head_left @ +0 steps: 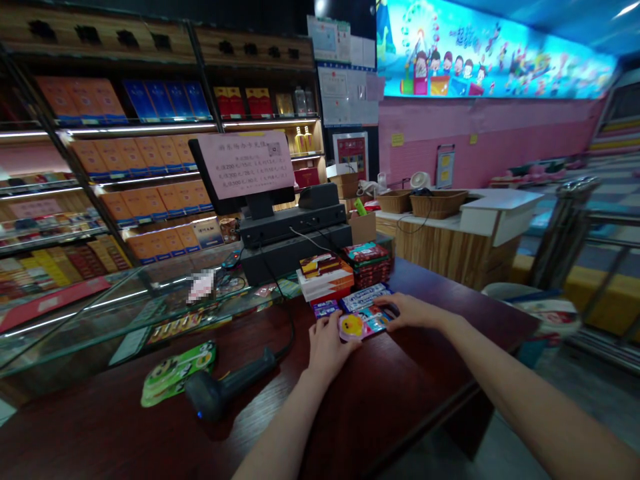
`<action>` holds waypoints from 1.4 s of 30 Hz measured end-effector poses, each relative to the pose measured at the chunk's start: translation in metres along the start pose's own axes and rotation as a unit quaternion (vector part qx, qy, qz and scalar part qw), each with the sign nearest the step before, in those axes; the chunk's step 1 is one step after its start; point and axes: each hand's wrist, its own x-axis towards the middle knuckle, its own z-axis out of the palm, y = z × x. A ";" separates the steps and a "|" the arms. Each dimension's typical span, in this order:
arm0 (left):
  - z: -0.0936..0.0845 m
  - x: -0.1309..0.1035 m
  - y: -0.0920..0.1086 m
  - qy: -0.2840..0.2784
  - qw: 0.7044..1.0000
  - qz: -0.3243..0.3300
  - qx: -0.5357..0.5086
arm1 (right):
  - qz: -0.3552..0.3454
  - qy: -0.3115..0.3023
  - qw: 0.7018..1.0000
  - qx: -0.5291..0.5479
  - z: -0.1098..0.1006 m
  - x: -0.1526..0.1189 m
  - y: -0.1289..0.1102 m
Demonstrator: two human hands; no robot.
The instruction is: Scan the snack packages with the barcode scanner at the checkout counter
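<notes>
Hands meet on a dark wooden counter [400, 400]: your left hand [327, 347] and right hand [407, 311] grasp opposite ends of a colourful flat packet [361, 325]. Stacked card boxes [327, 275] and a cash register [295, 230] crowd behind it; a barcode scanner [225, 387] lies left.
</notes>
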 end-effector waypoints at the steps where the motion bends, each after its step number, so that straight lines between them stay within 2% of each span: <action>1: 0.000 0.000 0.002 0.001 1.000 -0.001 0.000 | 0.002 0.002 1.000 0.003 0.000 0.000 0.000; 7: -0.004 -0.001 0.009 -0.006 1.000 -0.006 0.004 | 0.003 0.004 1.000 0.029 0.001 -0.002 0.003; 12: -0.003 -0.002 0.009 -0.008 1.000 0.006 0.020 | 0.011 -0.003 0.999 0.049 0.001 -0.002 0.003; 20: -0.005 -0.004 0.003 0.017 0.999 0.022 0.027 | 0.008 0.003 1.000 0.007 -0.001 -0.005 -0.004; 25: -0.021 -0.007 0.001 0.031 0.997 0.041 0.058 | -0.001 0.028 1.000 0.000 -0.003 -0.002 -0.011; 31: -0.043 -0.009 -0.005 0.045 0.993 0.070 0.079 | -0.025 0.041 0.999 -0.015 -0.003 0.007 -0.033; 42: -0.089 -0.024 -0.035 0.066 0.992 0.066 0.087 | -0.087 0.066 0.992 -0.056 0.023 0.037 -0.070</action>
